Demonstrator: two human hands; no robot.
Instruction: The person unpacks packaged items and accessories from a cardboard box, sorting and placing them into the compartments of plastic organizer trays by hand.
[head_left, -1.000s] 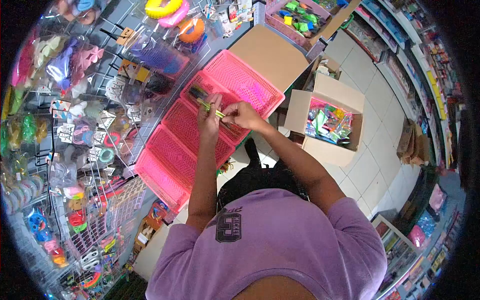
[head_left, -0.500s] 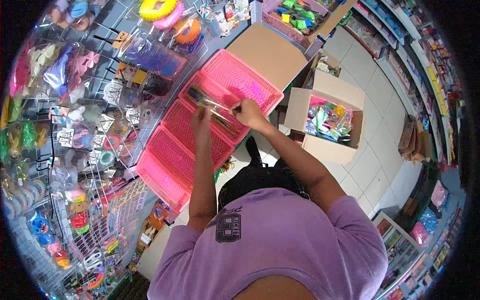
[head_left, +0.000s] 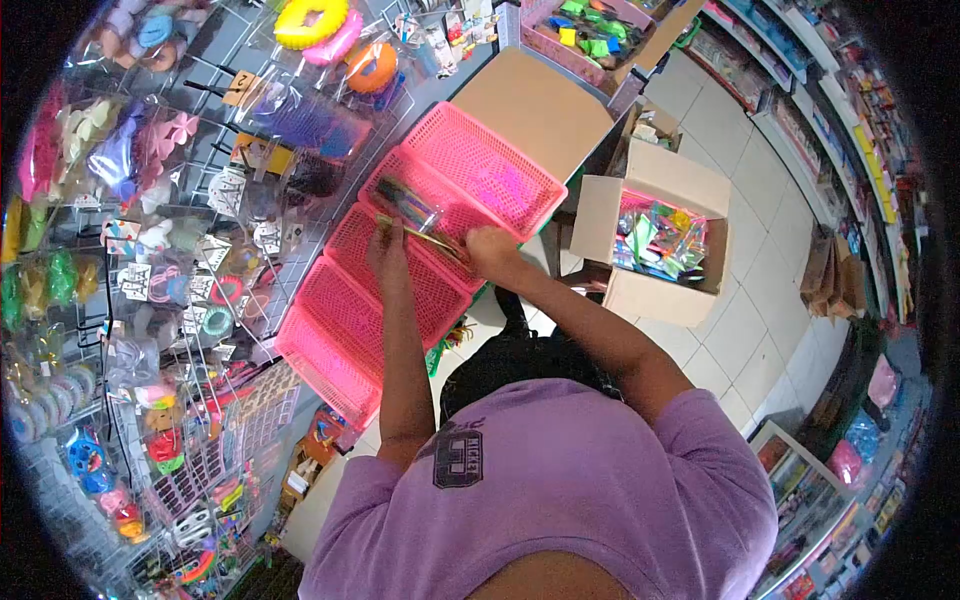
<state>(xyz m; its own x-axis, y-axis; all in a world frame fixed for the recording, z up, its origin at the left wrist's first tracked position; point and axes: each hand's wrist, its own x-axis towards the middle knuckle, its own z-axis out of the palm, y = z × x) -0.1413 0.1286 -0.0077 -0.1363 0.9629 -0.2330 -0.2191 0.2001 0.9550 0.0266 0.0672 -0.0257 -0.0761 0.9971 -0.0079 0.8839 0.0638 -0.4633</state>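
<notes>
Head view: a person in a purple shirt (head_left: pixel 570 480) bends over a slanting row of pink mesh baskets, both bare hands over the same one.
Left hand (head_left: pixel 389 247): it reaches into the basket from the near side, fingers drawn close together at the left end of a slim yellow-green strip (head_left: pixel 430 239); blur hides whether they are clamped on it.
Right hand (head_left: pixel 493 253): fingers curled, at the basket's right side, near the other end of the strip; whether they grip anything cannot be told.
Yellow-green strip: between the two hands, slanting down toward the right, over the second basket (head_left: pixel 440 178) from the far end.
Wrapped bundle (head_left: pixel 410 200): dark and shiny, in that same basket, just beyond the left hand.
Far basket (head_left: pixel 485 150): next in the row, bright pink pieces (head_left: pixel 503 190) inside.
Cardboard sheet (head_left: pixel 540 105): flat, beyond the far basket.
Open carton (head_left: pixel 662 298): right of the baskets, flaps spread, filled with colourful packets (head_left: pixel 660 240).
Left side: a wire rack hung with bagged accessories (head_left: pixel 135 140).
Right side: pale tiled floor (head_left: pixel 745 265), then stocked shelves (head_left: pixel 850 110).
</notes>
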